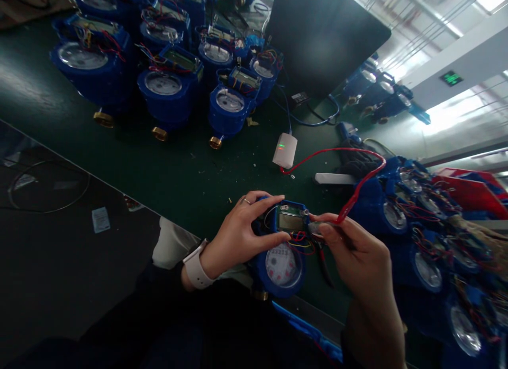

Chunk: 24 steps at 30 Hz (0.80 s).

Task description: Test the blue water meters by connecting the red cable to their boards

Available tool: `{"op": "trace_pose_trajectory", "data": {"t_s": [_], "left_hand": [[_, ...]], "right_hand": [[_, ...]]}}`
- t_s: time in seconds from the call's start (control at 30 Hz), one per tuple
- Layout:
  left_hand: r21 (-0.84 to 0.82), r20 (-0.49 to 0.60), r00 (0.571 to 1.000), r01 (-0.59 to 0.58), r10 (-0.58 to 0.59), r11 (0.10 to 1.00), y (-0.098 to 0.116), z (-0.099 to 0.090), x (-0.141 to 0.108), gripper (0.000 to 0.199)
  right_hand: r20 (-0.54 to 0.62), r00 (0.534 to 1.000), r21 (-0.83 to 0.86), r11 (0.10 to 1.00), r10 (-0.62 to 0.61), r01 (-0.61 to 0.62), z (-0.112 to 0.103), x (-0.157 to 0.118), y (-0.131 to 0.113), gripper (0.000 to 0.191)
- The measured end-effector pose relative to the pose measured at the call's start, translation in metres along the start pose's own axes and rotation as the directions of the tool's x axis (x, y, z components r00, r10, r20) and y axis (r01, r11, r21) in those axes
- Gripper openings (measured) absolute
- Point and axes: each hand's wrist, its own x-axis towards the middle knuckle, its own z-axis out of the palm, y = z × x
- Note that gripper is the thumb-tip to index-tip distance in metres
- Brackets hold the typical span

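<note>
A blue water meter (281, 266) with a round clear dial stands at the table's near edge. Its electronics box on top is uncovered, showing a circuit board with a small display (291, 222) and thin coloured wires. My left hand (246, 226) grips this box, thumb on the near side and fingers over the far side. Pinched in my right hand (355, 247) is the end of a red cable (357, 192), held against the box's right side; the fingers partly hide its tip. The cable runs to a small white box (285, 150) with green and red lights.
Several blue meters (164, 89) stand in rows at the back left, and several more (426, 268) crowd the right. A dark monitor or panel (323, 41) rises behind. Beside my right hand lie dark-handled pliers (325, 266); a pale flat strip (335, 178) lies farther back.
</note>
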Motion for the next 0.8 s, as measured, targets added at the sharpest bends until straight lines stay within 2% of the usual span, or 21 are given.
{"op": "trace_pose_trajectory", "data": {"t_s": [0.8], "left_hand": [[-0.002, 0.002, 1.000, -0.012, 0.012, 1.000, -0.0006, 0.0007, 0.0004, 0.059]], "right_hand": [[0.012, 1.000, -0.003, 1.000, -0.012, 0.012, -0.0004, -0.0020, 0.0046, 0.011]]}}
